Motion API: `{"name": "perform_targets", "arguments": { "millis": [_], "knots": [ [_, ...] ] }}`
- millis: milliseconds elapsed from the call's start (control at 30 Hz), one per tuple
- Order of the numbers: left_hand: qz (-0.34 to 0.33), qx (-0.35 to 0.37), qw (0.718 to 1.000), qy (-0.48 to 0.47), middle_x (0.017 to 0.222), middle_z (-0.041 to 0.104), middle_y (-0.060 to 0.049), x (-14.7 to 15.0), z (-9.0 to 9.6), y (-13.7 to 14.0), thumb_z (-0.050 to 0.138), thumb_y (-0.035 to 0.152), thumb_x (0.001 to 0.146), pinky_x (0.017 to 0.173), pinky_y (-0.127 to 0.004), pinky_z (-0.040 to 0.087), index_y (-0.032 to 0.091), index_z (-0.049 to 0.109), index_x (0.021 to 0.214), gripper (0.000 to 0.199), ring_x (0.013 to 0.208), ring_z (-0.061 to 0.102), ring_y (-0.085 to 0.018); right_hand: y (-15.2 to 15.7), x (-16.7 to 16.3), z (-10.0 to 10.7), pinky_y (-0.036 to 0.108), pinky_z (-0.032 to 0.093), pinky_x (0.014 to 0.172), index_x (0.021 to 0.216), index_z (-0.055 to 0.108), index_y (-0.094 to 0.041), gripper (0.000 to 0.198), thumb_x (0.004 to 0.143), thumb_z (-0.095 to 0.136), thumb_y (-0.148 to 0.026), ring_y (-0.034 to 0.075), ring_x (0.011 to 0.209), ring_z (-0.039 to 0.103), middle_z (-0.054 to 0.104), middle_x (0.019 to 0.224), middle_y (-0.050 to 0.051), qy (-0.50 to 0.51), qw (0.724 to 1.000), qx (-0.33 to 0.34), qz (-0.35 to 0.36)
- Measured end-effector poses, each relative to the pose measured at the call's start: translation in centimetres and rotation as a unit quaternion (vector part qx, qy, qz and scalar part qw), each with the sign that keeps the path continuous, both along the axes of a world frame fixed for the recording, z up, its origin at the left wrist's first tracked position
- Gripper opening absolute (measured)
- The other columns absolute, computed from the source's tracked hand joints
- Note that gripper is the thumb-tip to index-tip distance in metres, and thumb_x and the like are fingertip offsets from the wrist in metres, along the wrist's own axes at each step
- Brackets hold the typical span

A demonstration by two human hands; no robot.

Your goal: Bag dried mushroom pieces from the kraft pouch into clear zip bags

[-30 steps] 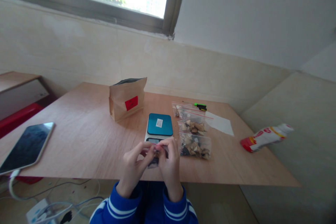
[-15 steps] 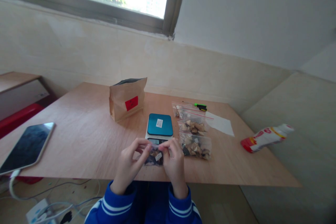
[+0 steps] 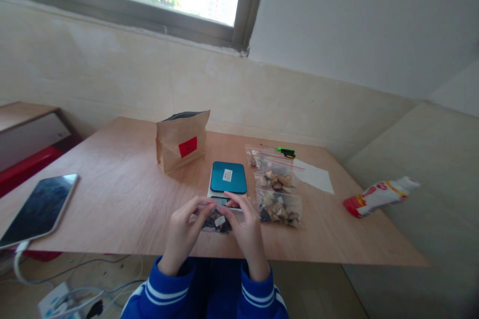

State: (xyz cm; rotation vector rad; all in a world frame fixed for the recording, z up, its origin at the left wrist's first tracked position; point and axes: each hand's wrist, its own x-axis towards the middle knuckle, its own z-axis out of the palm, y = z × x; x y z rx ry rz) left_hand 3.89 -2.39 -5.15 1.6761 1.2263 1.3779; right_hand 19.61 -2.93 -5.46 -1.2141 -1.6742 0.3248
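Note:
A small clear zip bag (image 3: pixel 213 223) of dark dried pieces, with a white label, lies at an angle between my hands, in front of the scale. My left hand (image 3: pixel 184 222) pinches its upper left edge between thumb and index finger. My right hand (image 3: pixel 245 224) is at the bag's right side, thumb and index finger apart. Its thumb tip is close to the bag's top edge, and the index finger reaches over the display of the kitchen scale (image 3: pixel 228 178). The scale has a blue-green plate with a white sticker; my right fingers partly cover its display.
Right of the scale lie several clear zip bags of brown dried pieces (image 3: pixel 279 209). Behind them are a green-and-black screwdriver (image 3: pixel 286 151) and a white paper sheet (image 3: pixel 313 177). A kraft paper bag (image 3: pixel 175 145) stands behind left, a tablet (image 3: pixel 39 209) lies far left, a bottle (image 3: pixel 377 197) right.
My right thumb and index finger have parted from their pinch on the bag's top, the index finger moving up over the display. The zip bag has shifted slightly left.

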Motion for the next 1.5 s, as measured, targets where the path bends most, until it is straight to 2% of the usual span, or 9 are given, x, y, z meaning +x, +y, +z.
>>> {"name": "perform_targets", "arguments": {
  "millis": [233, 467, 700, 800, 1033, 1167, 1267, 1400, 1500],
  "knots": [
    [0.011, -0.011, 1.000, -0.019, 0.079, 0.074, -0.001, -0.4, -0.2, 0.3, 0.060, 0.034, 0.084, 0.059, -0.021, 0.057, 0.020, 0.068, 0.083, 0.016, 0.070, 0.071, -0.015, 0.2, 0.7, -0.7, 0.029, 0.043, 0.069, 0.074, 0.066, -0.022, 0.015, 0.088, 0.060, -0.021, 0.016, 0.072, 0.057, 0.062, 0.071, 0.000, -0.015, 0.999, 0.039, -0.029],
    [0.014, 0.055, 0.998, 0.008, 0.096, 0.071, -0.002, -0.6, -0.1, 0.2, 0.054, 0.027, 0.089, 0.083, -0.024, 0.052, 0.021, 0.068, 0.083, 0.016, 0.094, 0.066, -0.015, 0.1, -0.1, -0.9, 0.030, 0.038, 0.068, 0.071, 0.063, -0.020, 0.021, 0.089, 0.056, -0.015, 0.016, 0.068, 0.054, 0.060, 0.067, 0.000, -0.039, 0.994, 0.078, -0.066],
    [0.086, -0.007, 0.995, -0.045, 0.085, 0.072, -0.001, -0.9, -0.6, 0.1, 0.055, 0.035, 0.088, 0.071, -0.023, 0.053, 0.020, 0.064, 0.088, 0.017, 0.078, 0.068, -0.015, 0.1, 0.3, -0.5, 0.033, 0.040, 0.075, 0.097, 0.071, -0.026, 0.013, 0.086, 0.064, -0.029, 0.018, 0.078, 0.058, 0.067, 0.079, 0.001, -0.054, 0.997, 0.041, -0.037],
    [0.120, -0.031, 0.988, -0.088, 0.080, 0.071, -0.001, -1.6, -0.9, 0.3, 0.056, 0.040, 0.086, 0.071, -0.025, 0.053, 0.020, 0.062, 0.088, 0.021, 0.077, 0.068, -0.016, -0.1, 1.1, -0.4, 0.033, 0.041, 0.076, 0.088, 0.072, -0.024, 0.011, 0.088, 0.061, -0.023, 0.018, 0.079, 0.059, 0.070, 0.080, 0.001, -0.044, 0.997, 0.044, -0.041],
    [0.110, -0.047, 0.990, -0.078, 0.078, 0.068, 0.000, -1.8, -0.9, 0.6, 0.057, 0.044, 0.084, 0.069, -0.024, 0.051, 0.020, 0.065, 0.083, 0.025, 0.076, 0.066, -0.015, -0.7, 1.5, -0.2, 0.035, 0.041, 0.072, 0.071, 0.067, -0.020, 0.021, 0.088, 0.055, -0.015, 0.020, 0.074, 0.060, 0.069, 0.072, 0.002, -0.008, 0.994, 0.061, -0.089],
    [0.119, -0.057, 0.984, -0.122, 0.078, 0.067, -0.001, -1.4, -0.5, 0.6, 0.060, 0.045, 0.082, 0.067, -0.023, 0.051, 0.019, 0.065, 0.083, 0.026, 0.073, 0.065, -0.015, -0.7, 1.8, -0.3, 0.035, 0.045, 0.076, 0.090, 0.071, -0.023, 0.012, 0.087, 0.061, -0.028, 0.020, 0.076, 0.062, 0.071, 0.080, 0.003, 0.057, 0.997, -0.016, -0.044],
    [0.117, -0.084, 0.972, -0.185, 0.075, 0.066, 0.000, -1.3, -0.3, 0.7, 0.060, 0.046, 0.082, 0.058, -0.021, 0.050, 0.018, 0.065, 0.087, 0.029, 0.064, 0.063, -0.013, -0.6, 2.4, -0.5, 0.035, 0.049, 0.082, 0.110, 0.066, -0.022, 0.035, 0.081, 0.067, -0.041, 0.021, 0.087, 0.065, 0.072, 0.092, 0.005, 0.141, 0.983, -0.119, 0.018],
    [0.129, -0.126, 0.931, -0.316, 0.064, 0.061, 0.004, -1.1, -0.2, 0.9, 0.065, 0.045, 0.078, 0.048, -0.018, 0.047, 0.018, 0.063, 0.081, 0.028, 0.051, 0.057, -0.009, -0.5, 2.8, -0.8, 0.038, 0.047, 0.094, 0.109, 0.065, -0.021, 0.038, 0.085, 0.058, -0.050, 0.024, 0.107, 0.062, 0.068, 0.112, 0.009, 0.189, 0.954, -0.198, 0.125],
    [0.153, -0.140, 0.897, -0.390, 0.064, 0.062, 0.004, -1.0, -0.2, 1.1, 0.071, 0.040, 0.072, 0.049, -0.017, 0.048, 0.017, 0.064, 0.078, 0.026, 0.052, 0.058, -0.008, -0.5, 2.2, -1.0, 0.038, 0.047, 0.096, 0.123, 0.055, -0.023, 0.051, 0.080, 0.064, -0.050, 0.023, 0.111, 0.060, 0.064, 0.119, 0.008, 0.239, 0.920, -0.236, 0.202]
  ]
}}
